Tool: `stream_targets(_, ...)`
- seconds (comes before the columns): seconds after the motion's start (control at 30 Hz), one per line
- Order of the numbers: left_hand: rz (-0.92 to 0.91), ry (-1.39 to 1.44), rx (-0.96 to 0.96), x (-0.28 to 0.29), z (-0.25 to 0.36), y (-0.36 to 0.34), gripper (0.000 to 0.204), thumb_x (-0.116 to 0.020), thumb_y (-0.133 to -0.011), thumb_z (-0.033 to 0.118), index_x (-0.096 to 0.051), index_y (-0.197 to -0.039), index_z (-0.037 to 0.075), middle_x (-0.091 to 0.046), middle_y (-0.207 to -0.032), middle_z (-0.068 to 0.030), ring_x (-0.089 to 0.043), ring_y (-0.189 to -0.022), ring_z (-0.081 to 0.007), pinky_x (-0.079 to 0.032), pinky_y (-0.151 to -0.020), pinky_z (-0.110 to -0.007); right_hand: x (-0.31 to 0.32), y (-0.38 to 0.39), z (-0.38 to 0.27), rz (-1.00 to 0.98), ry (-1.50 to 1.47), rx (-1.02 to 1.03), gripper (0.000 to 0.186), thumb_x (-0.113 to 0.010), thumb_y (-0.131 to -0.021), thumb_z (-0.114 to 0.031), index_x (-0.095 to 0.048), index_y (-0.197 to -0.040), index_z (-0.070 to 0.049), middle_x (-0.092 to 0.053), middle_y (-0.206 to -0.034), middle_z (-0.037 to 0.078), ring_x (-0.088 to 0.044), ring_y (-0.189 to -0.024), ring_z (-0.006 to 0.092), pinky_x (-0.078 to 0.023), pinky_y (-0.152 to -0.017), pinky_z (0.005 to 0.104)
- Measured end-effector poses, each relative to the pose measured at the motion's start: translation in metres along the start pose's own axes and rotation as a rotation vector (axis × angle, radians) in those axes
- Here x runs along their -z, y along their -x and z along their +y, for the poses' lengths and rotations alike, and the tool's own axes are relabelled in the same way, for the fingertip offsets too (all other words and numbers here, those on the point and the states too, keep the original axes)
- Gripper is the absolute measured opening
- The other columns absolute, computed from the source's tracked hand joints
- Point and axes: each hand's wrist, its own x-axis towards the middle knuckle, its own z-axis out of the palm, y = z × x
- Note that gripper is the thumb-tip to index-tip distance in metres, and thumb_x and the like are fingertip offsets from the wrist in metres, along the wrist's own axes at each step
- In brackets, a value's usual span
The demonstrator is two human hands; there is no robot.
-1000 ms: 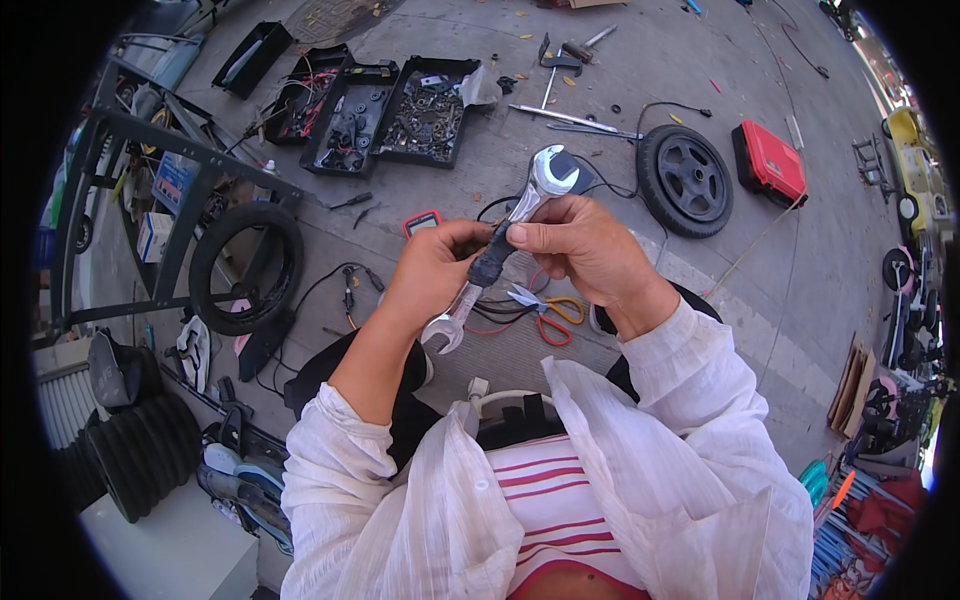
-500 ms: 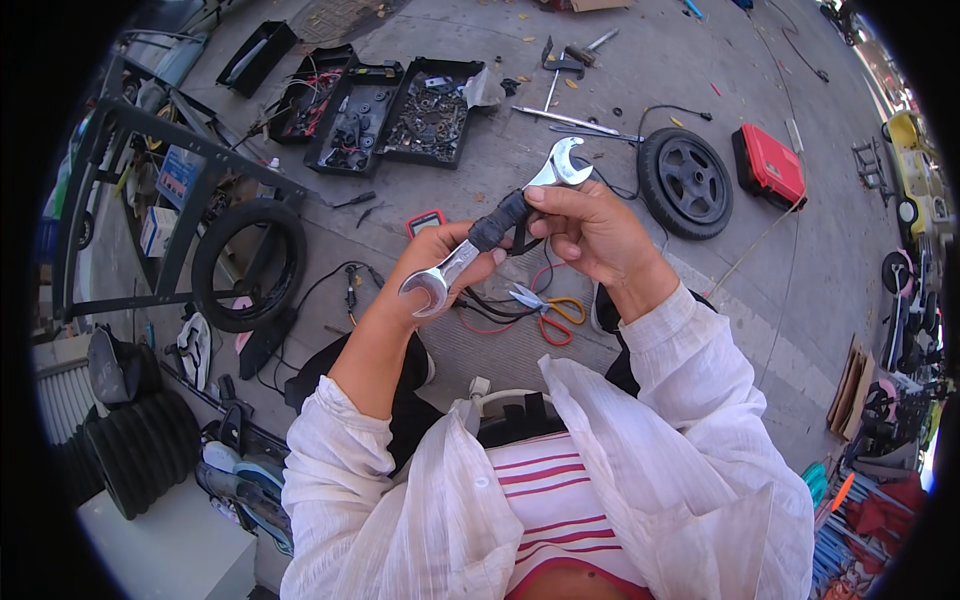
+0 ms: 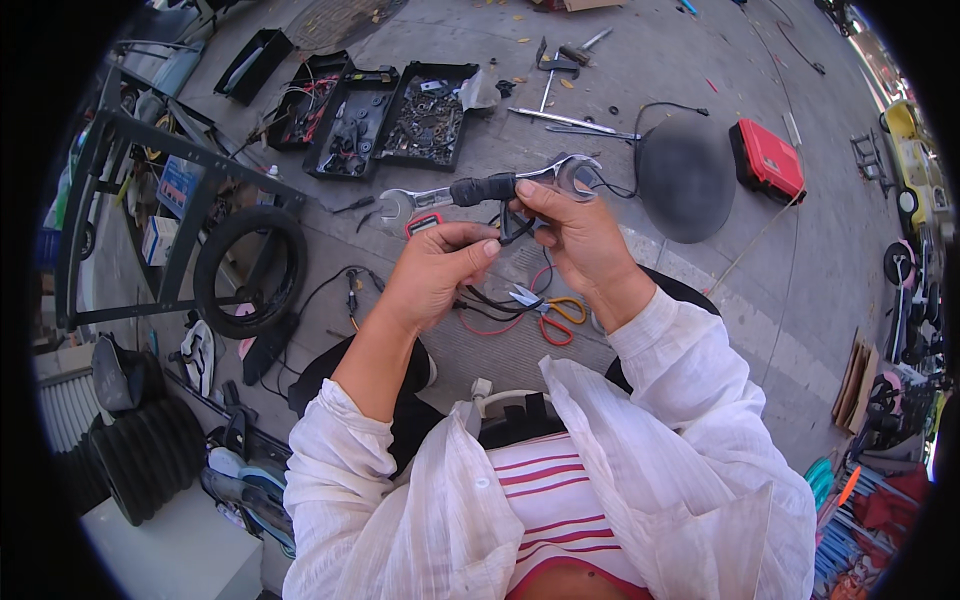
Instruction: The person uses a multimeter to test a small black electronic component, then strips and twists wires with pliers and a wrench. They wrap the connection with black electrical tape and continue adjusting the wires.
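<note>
Both hands clamped on wrench (image 3: 480, 190) — right hand (image 3: 575, 235) at its taped middle, left hand (image 3: 440, 270) just below, pinching black wires (image 3: 490, 300).

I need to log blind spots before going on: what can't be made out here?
Head view only:
- Wrench shank: hidden by black wrapping and the right hand.
- Black wires: where they end, covered by fingers of the left hand.
- Parts trays: contents too small to identify.
- Scissors: blades partly behind the hands.

Both hands (image 3: 520, 250) hold a taped wrench (image 3: 485, 188) above what looks like scissors (image 3: 550, 315).
</note>
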Motion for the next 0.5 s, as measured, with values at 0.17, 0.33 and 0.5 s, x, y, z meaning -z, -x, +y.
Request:
stream_targets(0.17, 0.156, -0.266, -0.071, -0.007, 0.001, 0.001, 0.018, -0.071, -0.084, 0.011, -0.068, -0.097, -0.001, -0.058, -0.073, 0.0032, -0.044, -0.061, -0.0029, -0.033, -0.053, -0.019, -0.003, 0.000, 0.012, 0.050, 0.041, 0.026, 0.012, -0.073, -0.081, -0.016, -0.067, -0.087, -0.007, -0.066, -0.079, 0.001, -0.058, -0.074, 0.0081, -0.038, -0.063, 0.0228)
stream_targets(0.33, 0.189, -0.257, -0.023, -0.010, 0.009, 0.009, 0.015, -0.070, -0.084, 0.011, -0.068, -0.091, -0.001, -0.057, -0.072, 0.0046, -0.042, -0.058, -0.0013, -0.030, -0.051, -0.018, -0.004, -0.003, 0.023, 0.015, 0.135, 0.046, 0.014, -0.071, -0.082, -0.012, -0.066, -0.089, -0.001, -0.066, -0.080, 0.005, -0.060, -0.075, 0.0116, -0.047, -0.071, 0.0256)
stream_targets(0.5, 0.186, -0.320, -0.067, -0.018, 0.033, 0.035, 0.015, -0.070, -0.083, 0.011, -0.067, -0.090, -0.002, -0.058, -0.073, 0.0025, -0.044, -0.059, -0.0020, -0.031, -0.052, -0.018, -0.022, 0.010, 0.018, -0.062, 0.224, 0.213, 0.015, -0.065, -0.083, -0.010, -0.063, -0.092, 0.001, -0.065, -0.081, 0.006, -0.061, -0.073, 0.0118, -0.050, -0.069, 0.0261)
